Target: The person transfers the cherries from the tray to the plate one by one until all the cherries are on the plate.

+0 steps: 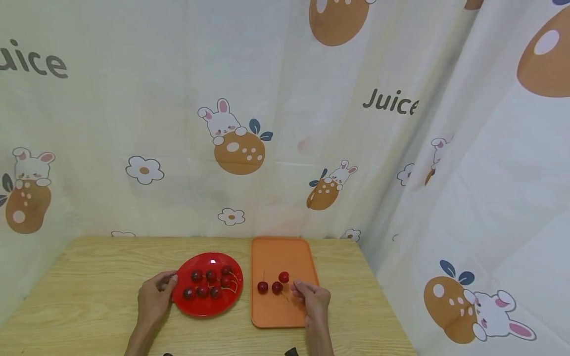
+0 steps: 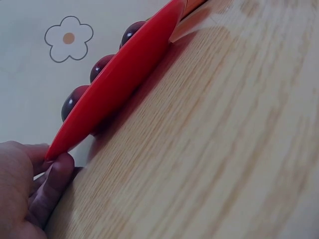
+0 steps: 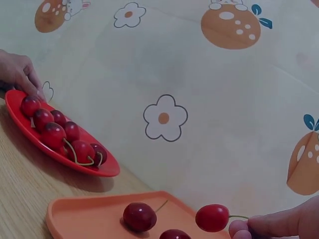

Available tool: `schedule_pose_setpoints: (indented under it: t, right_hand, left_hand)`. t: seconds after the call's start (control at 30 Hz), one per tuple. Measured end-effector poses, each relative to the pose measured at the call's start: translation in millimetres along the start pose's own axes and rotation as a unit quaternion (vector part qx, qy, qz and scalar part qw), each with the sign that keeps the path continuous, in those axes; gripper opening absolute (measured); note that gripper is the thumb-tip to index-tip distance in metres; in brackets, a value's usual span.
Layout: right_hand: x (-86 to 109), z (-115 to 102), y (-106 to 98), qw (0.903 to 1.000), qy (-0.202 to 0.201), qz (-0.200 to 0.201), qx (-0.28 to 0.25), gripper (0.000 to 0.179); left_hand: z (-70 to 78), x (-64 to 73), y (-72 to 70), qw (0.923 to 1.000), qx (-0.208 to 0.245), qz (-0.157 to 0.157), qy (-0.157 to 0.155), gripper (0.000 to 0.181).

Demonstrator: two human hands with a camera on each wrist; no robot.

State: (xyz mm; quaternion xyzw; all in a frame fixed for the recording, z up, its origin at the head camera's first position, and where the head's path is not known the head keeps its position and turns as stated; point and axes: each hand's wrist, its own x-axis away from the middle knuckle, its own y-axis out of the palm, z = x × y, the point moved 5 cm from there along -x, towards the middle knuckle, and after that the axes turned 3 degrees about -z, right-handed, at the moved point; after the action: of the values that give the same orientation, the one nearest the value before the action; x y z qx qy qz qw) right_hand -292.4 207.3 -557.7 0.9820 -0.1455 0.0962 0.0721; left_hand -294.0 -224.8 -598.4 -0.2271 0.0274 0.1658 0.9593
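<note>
My left hand grips the left rim of a red plate, thumb at its edge. Several dark red cherries lie on the plate, some with green stems. My right hand pinches the thin stem of a brighter red cherry between thumb and fingertips. That cherry hangs over an orange tray to the right of the plate. Two darker cherries rest on the tray: one with its stem up, the other close by the held cherry.
A wood-grain table carries both plate and tray. Behind it and along the right side hangs a pale curtain printed with rabbits, fruit and flowers. A small dark object shows at the bottom edge of the head view.
</note>
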Motion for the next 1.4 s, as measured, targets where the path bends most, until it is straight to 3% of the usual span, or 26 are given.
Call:
schedule_pose_setpoints:
  t: [0.4,0.73,1.1,1.4]
  right_hand:
    - [-6.0,1.1,20.3,0.9985,-0.004,-0.055,0.007,0.027]
    - [-10.3,4.0,39.6,0.9973,-0.003,-0.073,0.006,0.024]
    - [-4.4,1.8,68.2,0.9954,-0.022,-0.093,-0.007,0.021]
    - [-3.8,2.1,90.1,0.9926,-0.013,-0.12,-0.005,0.019]
  left_hand:
    - [-1.3,1.9,1.2,1.0,0.005,0.004,0.005,0.026]
    - [-0.9,1.1,1.8,0.9998,-0.003,0.008,0.017,0.025]
    - [-4.0,-0.9,1.2,0.9999,-0.012,0.004,0.0,0.027]
    - [-3.7,-0.9,0.5,0.9999,-0.015,0.005,-0.001,0.026]
